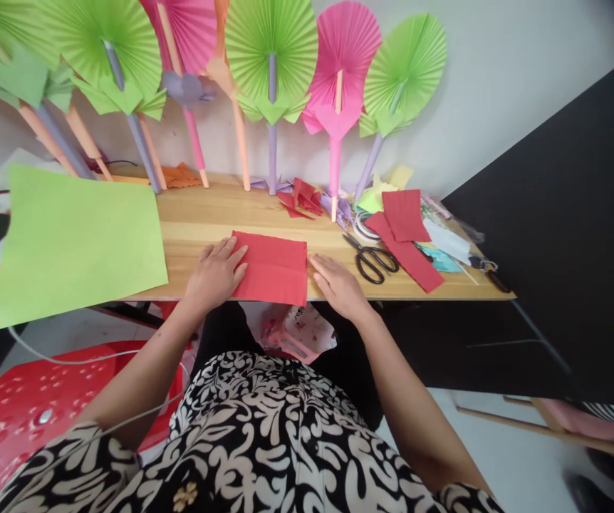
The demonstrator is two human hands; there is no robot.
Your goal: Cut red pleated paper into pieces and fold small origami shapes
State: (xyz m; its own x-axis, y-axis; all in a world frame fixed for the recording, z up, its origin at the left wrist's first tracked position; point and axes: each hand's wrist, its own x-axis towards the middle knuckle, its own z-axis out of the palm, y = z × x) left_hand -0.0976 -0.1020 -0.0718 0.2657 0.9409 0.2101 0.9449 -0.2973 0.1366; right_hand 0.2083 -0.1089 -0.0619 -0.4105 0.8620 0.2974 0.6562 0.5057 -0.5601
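A rectangular red paper sheet [272,269] lies flat at the table's front edge, its near side reaching slightly past it. My left hand [216,273] rests on its left end with the fingers stretched out. At the right end, my right hand [339,285] lies flat beside the sheet, fingers extended, with nothing in it. Black-handled scissors [372,258] lie to the right of that hand. Further right are red paper pieces [406,221], one lying across another.
A large green sheet [80,242] covers the table's left part and overhangs its front edge. Paper fans, including a green one [271,50] and a pink one [342,57], lean on the wall. Tape rolls [365,226] and red scraps [304,198] lie behind. A red stool [45,399] stands below left.
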